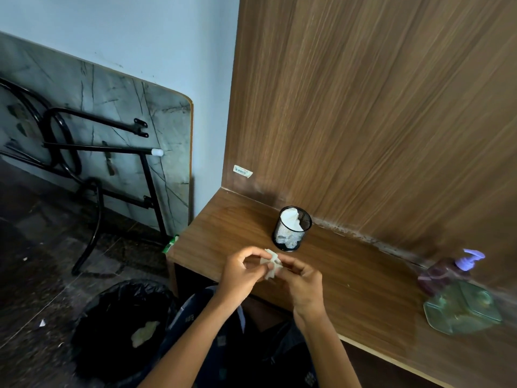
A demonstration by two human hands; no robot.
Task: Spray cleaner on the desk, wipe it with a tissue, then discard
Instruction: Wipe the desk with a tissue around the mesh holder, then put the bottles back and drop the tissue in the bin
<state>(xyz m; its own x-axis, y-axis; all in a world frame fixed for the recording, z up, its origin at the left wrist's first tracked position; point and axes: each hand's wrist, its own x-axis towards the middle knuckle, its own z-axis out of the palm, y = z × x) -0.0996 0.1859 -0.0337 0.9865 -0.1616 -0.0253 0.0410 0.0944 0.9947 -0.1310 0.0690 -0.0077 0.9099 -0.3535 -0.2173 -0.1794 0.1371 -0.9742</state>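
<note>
Over the front edge of the wooden desk, my left hand and my right hand both pinch a small crumpled white tissue between them. Behind my hands a black mesh cup stands on the desk, stuffed with white tissues. At the desk's right end sits a blurred purple pump bottle. On the floor to my lower left is a bin lined with a black bag, with a crumpled tissue inside.
A greenish glass dish lies in front of the pump bottle. The wooden back panel rises behind the desk. A folded table with black metal legs leans against the wall on the left. My dark-clothed lap fills the bottom middle.
</note>
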